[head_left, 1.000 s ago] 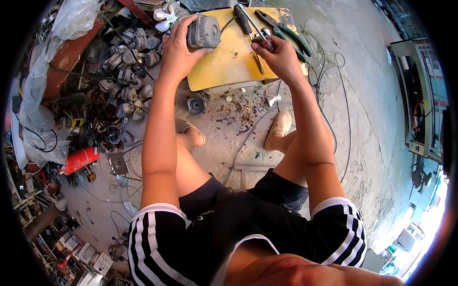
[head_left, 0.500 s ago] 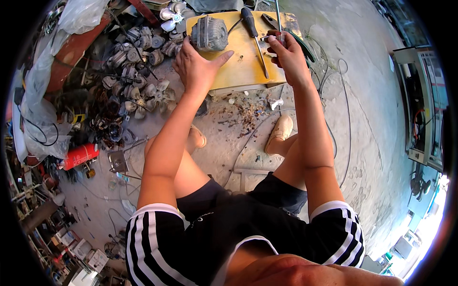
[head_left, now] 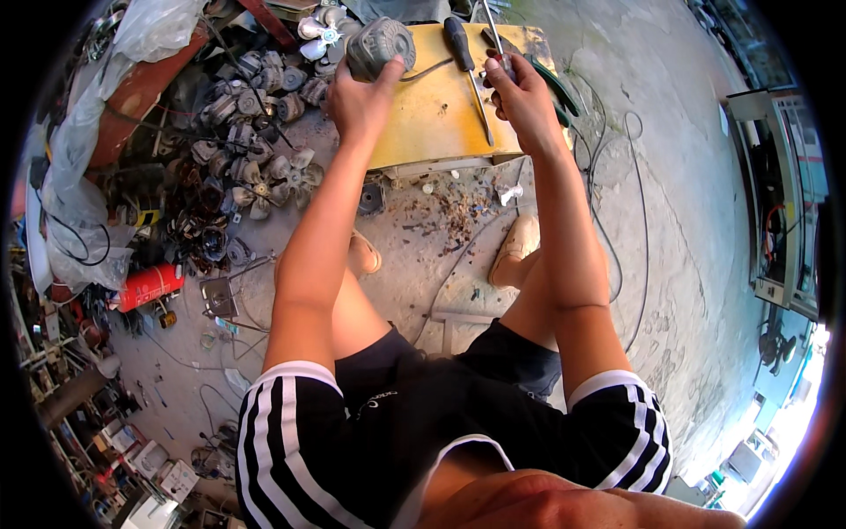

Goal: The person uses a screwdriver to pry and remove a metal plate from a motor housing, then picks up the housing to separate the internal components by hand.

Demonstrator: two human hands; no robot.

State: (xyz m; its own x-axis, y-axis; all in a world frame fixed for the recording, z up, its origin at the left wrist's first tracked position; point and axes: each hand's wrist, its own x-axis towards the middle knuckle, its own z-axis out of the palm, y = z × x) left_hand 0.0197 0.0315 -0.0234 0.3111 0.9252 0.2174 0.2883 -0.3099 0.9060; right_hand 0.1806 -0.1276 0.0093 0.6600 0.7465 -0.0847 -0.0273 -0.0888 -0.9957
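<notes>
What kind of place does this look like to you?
Likely a small repair or salvage workshop: grimy motor-like parts lie heaped on the worn floor, with bladed fan wheels among them, and a black-handled screwdriver and green-handled pliers lie on a scuffed yellow tabletop.

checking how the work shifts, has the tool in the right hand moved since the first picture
Yes, rightward: the tool in the right hand has swung its shaft away from the dark-handled screwdriver lying on the yellow board.
</notes>
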